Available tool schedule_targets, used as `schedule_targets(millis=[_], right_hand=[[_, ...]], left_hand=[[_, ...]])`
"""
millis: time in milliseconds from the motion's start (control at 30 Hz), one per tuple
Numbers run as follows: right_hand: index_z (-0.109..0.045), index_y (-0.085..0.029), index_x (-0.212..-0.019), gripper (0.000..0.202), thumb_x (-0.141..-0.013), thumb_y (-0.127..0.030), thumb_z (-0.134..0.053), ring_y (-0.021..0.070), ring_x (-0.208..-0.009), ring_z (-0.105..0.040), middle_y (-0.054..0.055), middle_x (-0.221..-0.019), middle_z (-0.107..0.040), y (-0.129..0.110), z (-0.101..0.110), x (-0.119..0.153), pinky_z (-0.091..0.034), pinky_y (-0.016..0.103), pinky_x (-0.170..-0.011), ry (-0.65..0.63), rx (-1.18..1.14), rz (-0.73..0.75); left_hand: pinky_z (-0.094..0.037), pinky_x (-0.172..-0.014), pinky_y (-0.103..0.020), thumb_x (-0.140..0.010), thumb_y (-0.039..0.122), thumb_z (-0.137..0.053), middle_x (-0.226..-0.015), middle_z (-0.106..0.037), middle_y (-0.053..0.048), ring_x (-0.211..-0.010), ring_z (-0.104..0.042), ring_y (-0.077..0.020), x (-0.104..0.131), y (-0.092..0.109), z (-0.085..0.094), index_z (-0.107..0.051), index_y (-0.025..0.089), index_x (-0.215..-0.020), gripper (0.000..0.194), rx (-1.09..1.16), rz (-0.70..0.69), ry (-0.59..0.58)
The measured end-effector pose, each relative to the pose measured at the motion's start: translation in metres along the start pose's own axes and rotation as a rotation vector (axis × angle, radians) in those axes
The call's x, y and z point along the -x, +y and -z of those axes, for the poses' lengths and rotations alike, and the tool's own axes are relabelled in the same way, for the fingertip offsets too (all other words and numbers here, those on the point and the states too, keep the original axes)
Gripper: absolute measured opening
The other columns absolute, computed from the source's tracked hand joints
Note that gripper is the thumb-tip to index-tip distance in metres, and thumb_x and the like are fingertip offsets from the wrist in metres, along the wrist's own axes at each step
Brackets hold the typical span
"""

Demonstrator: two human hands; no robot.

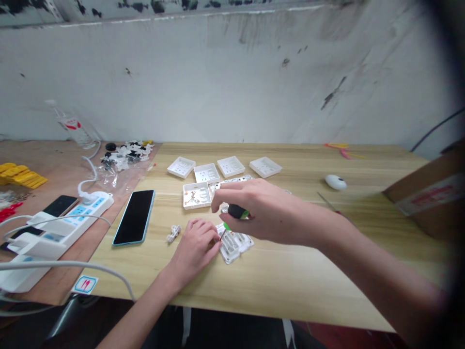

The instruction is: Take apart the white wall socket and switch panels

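Note:
My right hand (250, 208) is closed around a black and green screwdriver (238, 211), whose shaft points down and left. Below it, a white plastic housing (234, 247) with moulded compartments lies on the wooden table. At the housing's left edge rests my left hand (196, 242), its fingers bent together near the screwdriver tip; whatever lies under the fingertips is hidden. A small white part (173, 233) sits to the left of this hand. Just behind both hands stands a white box (196, 195) with small metal pieces inside.
Several white square covers (231, 166) lie toward the wall. On the left are a phone (134, 218), a power strip (85, 212) with cables and a pile of black and white parts (127, 154). A white mouse (335, 182) and a cardboard box (428, 194) are at right.

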State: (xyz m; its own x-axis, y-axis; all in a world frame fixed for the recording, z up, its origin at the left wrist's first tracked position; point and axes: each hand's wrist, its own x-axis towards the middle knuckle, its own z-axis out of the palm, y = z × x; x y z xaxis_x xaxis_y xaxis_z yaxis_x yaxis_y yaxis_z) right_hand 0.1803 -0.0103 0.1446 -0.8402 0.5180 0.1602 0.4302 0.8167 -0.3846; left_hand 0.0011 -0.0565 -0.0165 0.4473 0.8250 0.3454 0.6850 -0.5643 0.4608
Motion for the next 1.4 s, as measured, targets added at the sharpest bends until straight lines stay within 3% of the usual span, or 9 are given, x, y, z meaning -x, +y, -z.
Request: schedule_targets(millis=[200,367,500,667,800,900,1167,1267,1400], right_hand=[[-0.057,-0.022,-0.096,0.024,-0.077,-0.007,-0.053,0.0098,-0.073,-0.050,-0.001,-0.090,-0.062,0.007,0.006,-0.002,-0.032,0.023,-0.061,-0.096,-0.098,0.056],[-0.059,-0.020,-0.100,0.020,-0.081,-0.019,-0.053,0.0112,-0.059,-0.045,0.000,-0.070,-0.059,0.006,0.012,-0.004,-0.028,0.026,-0.057,-0.049,0.076,-0.091],[-0.058,-0.020,-0.099,0.030,-0.070,-0.011,-0.056,0.0104,-0.065,-0.047,0.001,-0.084,-0.061,0.002,0.011,-0.004,-0.029,0.024,-0.058,-0.114,-0.023,-0.009],[-0.058,-0.020,-0.099,0.032,-0.070,-0.008,-0.051,0.0094,-0.064,-0.045,0.000,-0.084,-0.060,0.001,0.001,-0.008,-0.029,0.025,-0.059,0.015,0.020,-0.047],[-0.058,-0.020,-0.103,0.033,-0.072,-0.012,-0.052,0.0095,-0.063,-0.046,-0.001,-0.080,-0.060,0.005,-0.005,-0.016,-0.028,0.025,-0.059,0.100,0.042,-0.052],[-0.059,-0.019,-0.101,0.026,-0.077,-0.017,-0.051,0.0095,-0.064,-0.048,-0.001,-0.081,-0.061,0.004,-0.007,-0.019,-0.028,0.025,-0.060,0.146,0.065,-0.046],[-0.063,-0.019,-0.094,0.017,-0.080,-0.022,-0.053,0.0090,-0.062,-0.048,-0.001,-0.079,-0.063,0.002,-0.011,-0.020,-0.024,0.025,-0.057,0.224,0.094,-0.061],[-0.064,-0.019,-0.092,0.016,-0.081,-0.023,-0.053,0.0086,-0.060,-0.047,-0.001,-0.078,-0.064,0.003,-0.012,-0.020,-0.023,0.025,-0.056,0.246,0.106,-0.063],[-0.065,-0.020,-0.091,0.016,-0.082,-0.024,-0.053,0.0084,-0.058,-0.046,-0.001,-0.076,-0.064,0.004,-0.013,-0.021,-0.023,0.025,-0.056,0.263,0.110,-0.065]], left_hand=[[-0.040,-0.087,-0.036,-0.086,0.018,-0.060,-0.087,-0.064,-0.002,-0.089,-0.057,-0.0184,-0.001,0.001,-0.004,-0.058,0.017,-0.078,0.008,0.030,-0.002,0.019],[-0.041,-0.089,-0.036,-0.086,0.018,-0.060,-0.088,-0.065,-0.002,-0.090,-0.057,-0.0184,-0.001,0.000,0.002,-0.060,0.018,-0.080,0.006,0.062,0.002,-0.021],[-0.042,-0.088,-0.038,-0.089,0.019,-0.055,-0.094,-0.066,-0.003,-0.094,-0.058,-0.0199,-0.004,-0.010,0.007,-0.062,0.019,-0.087,0.008,0.056,-0.045,-0.086],[-0.044,-0.088,-0.038,-0.090,0.020,-0.055,-0.097,-0.067,-0.004,-0.097,-0.059,-0.0207,-0.011,-0.023,0.015,-0.064,0.019,-0.090,0.009,0.064,-0.080,-0.147],[-0.046,-0.088,-0.035,-0.088,0.027,-0.060,-0.108,-0.066,-0.006,-0.103,-0.059,-0.0208,-0.016,-0.018,0.029,-0.062,0.020,-0.106,0.020,0.222,-0.009,-0.138],[-0.047,-0.085,-0.032,-0.091,0.028,-0.056,-0.105,-0.067,-0.006,-0.099,-0.060,-0.0197,-0.020,-0.014,0.036,-0.065,0.020,-0.103,0.017,0.291,-0.012,-0.109],[-0.044,-0.088,-0.037,-0.082,0.033,-0.068,-0.094,-0.070,-0.004,-0.099,-0.061,-0.0229,-0.033,-0.020,0.026,-0.070,0.019,-0.081,0.013,0.219,-0.069,0.026],[-0.046,-0.087,-0.038,-0.078,0.035,-0.072,-0.098,-0.070,-0.006,-0.100,-0.061,-0.0247,-0.034,-0.019,0.025,-0.069,0.019,-0.088,0.019,0.196,-0.036,0.030],[-0.047,-0.087,-0.035,-0.086,0.030,-0.064,-0.107,-0.068,-0.004,-0.100,-0.061,-0.0215,-0.034,-0.017,0.031,-0.069,0.022,-0.095,0.013,0.268,-0.085,-0.034]])
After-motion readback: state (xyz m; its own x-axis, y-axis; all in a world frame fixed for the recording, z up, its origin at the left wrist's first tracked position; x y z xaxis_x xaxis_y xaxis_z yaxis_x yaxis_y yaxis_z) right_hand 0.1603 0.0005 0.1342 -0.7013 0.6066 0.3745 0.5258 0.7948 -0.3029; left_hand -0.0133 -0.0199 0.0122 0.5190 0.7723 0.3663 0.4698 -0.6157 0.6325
